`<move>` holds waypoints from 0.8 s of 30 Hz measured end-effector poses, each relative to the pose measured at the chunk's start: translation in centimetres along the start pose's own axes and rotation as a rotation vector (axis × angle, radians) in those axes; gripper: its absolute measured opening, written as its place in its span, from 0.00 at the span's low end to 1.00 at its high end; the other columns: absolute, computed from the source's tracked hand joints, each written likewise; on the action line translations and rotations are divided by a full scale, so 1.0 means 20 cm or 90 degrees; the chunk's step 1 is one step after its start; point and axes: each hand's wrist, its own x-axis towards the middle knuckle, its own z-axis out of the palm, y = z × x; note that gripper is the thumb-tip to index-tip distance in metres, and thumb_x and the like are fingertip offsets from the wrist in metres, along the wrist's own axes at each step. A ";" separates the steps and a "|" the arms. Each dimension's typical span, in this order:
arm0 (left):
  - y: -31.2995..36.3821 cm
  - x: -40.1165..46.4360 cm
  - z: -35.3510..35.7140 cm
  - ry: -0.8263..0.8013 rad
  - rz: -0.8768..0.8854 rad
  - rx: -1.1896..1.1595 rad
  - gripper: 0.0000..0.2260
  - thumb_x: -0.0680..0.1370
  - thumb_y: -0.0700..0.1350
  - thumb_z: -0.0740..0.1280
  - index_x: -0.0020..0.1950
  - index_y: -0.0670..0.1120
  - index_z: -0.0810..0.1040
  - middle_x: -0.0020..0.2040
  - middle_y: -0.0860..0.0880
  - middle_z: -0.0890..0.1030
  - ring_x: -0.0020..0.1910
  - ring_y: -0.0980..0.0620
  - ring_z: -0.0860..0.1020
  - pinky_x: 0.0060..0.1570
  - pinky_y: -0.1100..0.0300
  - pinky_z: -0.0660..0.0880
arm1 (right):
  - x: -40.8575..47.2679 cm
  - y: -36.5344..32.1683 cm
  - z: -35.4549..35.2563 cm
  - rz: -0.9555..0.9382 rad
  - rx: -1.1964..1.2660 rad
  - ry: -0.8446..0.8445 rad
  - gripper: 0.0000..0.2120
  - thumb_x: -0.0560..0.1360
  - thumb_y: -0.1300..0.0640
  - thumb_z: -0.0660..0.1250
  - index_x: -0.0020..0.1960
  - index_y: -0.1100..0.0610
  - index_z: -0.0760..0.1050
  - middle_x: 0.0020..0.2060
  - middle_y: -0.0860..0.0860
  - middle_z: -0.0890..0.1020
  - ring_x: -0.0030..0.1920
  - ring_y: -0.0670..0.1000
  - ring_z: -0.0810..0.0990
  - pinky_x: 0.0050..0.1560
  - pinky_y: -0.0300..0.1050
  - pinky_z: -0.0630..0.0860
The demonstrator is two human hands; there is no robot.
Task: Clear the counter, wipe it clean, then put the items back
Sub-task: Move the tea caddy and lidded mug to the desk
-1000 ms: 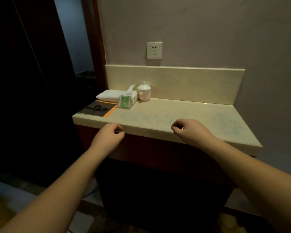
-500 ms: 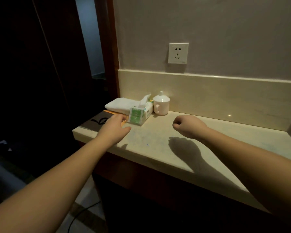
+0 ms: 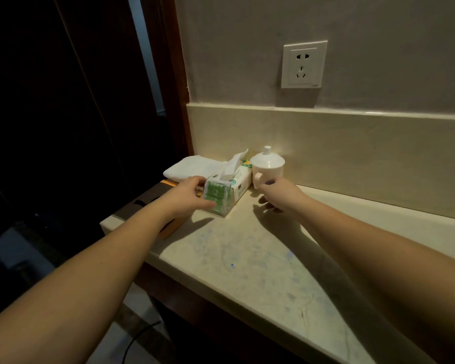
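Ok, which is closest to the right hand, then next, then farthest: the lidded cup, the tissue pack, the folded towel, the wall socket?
From the right hand:
1. Lidded cup, just beyond its fingers.
2. Tissue pack, to its left, by the left hand.
3. Folded towel, farther left, behind the pack.
4. Wall socket, high on the wall.

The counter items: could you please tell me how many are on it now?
4: a folded towel at the back left, a tissue pack beside it, a lidded cup against the backsplash, and a dark folder at the left end. The arms may hide more.
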 end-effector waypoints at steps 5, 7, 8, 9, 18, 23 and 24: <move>-0.01 0.03 0.00 -0.020 -0.007 -0.067 0.31 0.71 0.46 0.76 0.70 0.49 0.67 0.55 0.56 0.75 0.48 0.62 0.77 0.43 0.67 0.74 | 0.06 -0.02 0.03 0.045 0.146 -0.049 0.06 0.77 0.54 0.61 0.50 0.52 0.75 0.41 0.52 0.82 0.34 0.49 0.76 0.36 0.40 0.69; -0.02 0.04 0.00 -0.021 -0.011 -0.071 0.33 0.70 0.46 0.77 0.72 0.49 0.65 0.60 0.54 0.74 0.53 0.57 0.77 0.49 0.62 0.76 | 0.07 -0.03 0.04 0.063 0.169 -0.056 0.05 0.77 0.56 0.61 0.50 0.52 0.74 0.40 0.52 0.81 0.33 0.48 0.75 0.33 0.38 0.68; -0.02 0.04 0.00 -0.023 -0.014 -0.078 0.34 0.70 0.46 0.77 0.72 0.49 0.65 0.61 0.54 0.73 0.54 0.56 0.77 0.51 0.61 0.76 | 0.08 -0.04 0.04 0.078 0.182 -0.062 0.05 0.77 0.56 0.61 0.50 0.53 0.74 0.40 0.52 0.80 0.32 0.48 0.74 0.32 0.38 0.67; -0.02 0.05 0.00 -0.022 -0.013 -0.085 0.34 0.70 0.46 0.77 0.72 0.49 0.65 0.60 0.53 0.73 0.54 0.56 0.77 0.51 0.61 0.75 | 0.09 -0.04 0.04 0.095 0.198 -0.071 0.05 0.77 0.57 0.61 0.51 0.54 0.74 0.41 0.53 0.80 0.32 0.48 0.74 0.31 0.39 0.67; -0.02 0.02 0.02 -0.010 0.014 -0.082 0.36 0.70 0.46 0.77 0.73 0.51 0.64 0.62 0.54 0.73 0.54 0.55 0.77 0.57 0.53 0.77 | 0.13 -0.01 0.06 0.186 0.375 -0.069 0.05 0.73 0.57 0.63 0.45 0.59 0.74 0.36 0.54 0.76 0.38 0.52 0.73 0.45 0.46 0.79; -0.01 -0.02 0.02 -0.001 0.037 -0.016 0.34 0.71 0.49 0.76 0.73 0.48 0.65 0.64 0.53 0.69 0.59 0.55 0.71 0.57 0.60 0.70 | 0.10 0.00 0.03 0.167 0.398 -0.014 0.06 0.76 0.56 0.61 0.46 0.59 0.71 0.34 0.55 0.74 0.33 0.52 0.72 0.30 0.41 0.67; -0.01 -0.03 0.02 -0.008 0.033 -0.013 0.32 0.71 0.49 0.76 0.71 0.48 0.67 0.63 0.53 0.69 0.58 0.55 0.72 0.56 0.61 0.70 | 0.10 0.00 0.03 0.170 0.398 -0.004 0.05 0.75 0.57 0.60 0.46 0.59 0.71 0.35 0.56 0.74 0.33 0.53 0.72 0.30 0.41 0.67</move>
